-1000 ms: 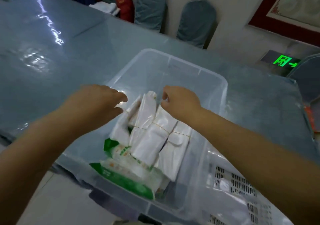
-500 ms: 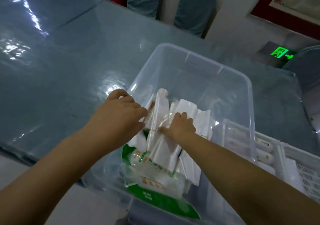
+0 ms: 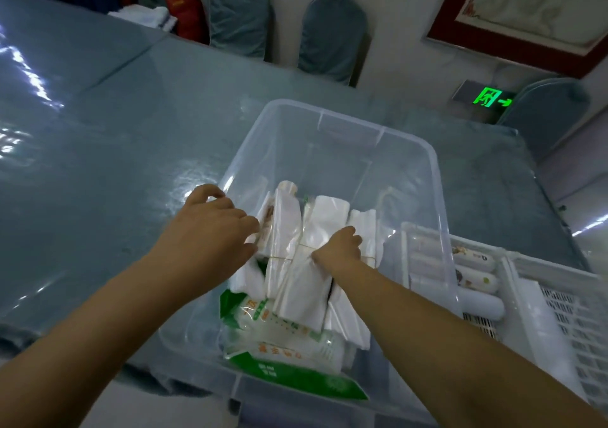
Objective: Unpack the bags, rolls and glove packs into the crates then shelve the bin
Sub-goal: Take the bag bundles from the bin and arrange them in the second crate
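Observation:
A clear plastic bin stands on the blue-grey table, near its front edge. Inside lie several bundles of white bags, each bound with a rubber band, on top of green-and-white packs. My left hand is over the bin's left wall, fingers curled against the leftmost bundle. My right hand is down inside the bin, fingers closed on the middle bundle at its rubber band. Whether the left hand truly grips is hidden by its own back.
A white slotted crate stands right of the bin with printed rolls in it. The glossy table stretches left and back. Covered chairs stand behind it, and a green exit sign glows at the right.
Both hands went from above the bundles down into the bin and closed on them. The view swung right, bringing the white crate into sight.

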Available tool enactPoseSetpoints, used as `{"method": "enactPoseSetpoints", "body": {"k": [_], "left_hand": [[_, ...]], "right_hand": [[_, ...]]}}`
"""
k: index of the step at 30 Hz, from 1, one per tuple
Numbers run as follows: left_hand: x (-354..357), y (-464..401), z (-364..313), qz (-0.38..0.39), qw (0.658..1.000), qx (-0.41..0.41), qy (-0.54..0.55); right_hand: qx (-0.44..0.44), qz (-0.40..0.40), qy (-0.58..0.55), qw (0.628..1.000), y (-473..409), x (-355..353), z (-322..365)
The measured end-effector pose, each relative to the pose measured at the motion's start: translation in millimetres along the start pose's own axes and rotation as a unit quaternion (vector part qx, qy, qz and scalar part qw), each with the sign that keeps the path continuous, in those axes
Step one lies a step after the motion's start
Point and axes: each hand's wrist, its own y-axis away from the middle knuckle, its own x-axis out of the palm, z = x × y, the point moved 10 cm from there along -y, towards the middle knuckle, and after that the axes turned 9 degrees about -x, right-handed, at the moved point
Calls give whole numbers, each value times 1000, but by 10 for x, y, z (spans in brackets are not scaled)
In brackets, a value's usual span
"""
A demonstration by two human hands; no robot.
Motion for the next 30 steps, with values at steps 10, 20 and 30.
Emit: {"method": "enactPoseSetpoints", "body": {"k": [10,20,30], "left_hand": [[25,40,-13,-9,1000,1,-29],[-222,-89,147,-42,951,-90,293],[-189,-896,35,-5,888,-158,432]], "right_hand": [[42,88,-246,964,178,249,121],[-137,36,-526,839,657,-840,1136],[-149,-82,-413,895,384,-1398,870]]}}
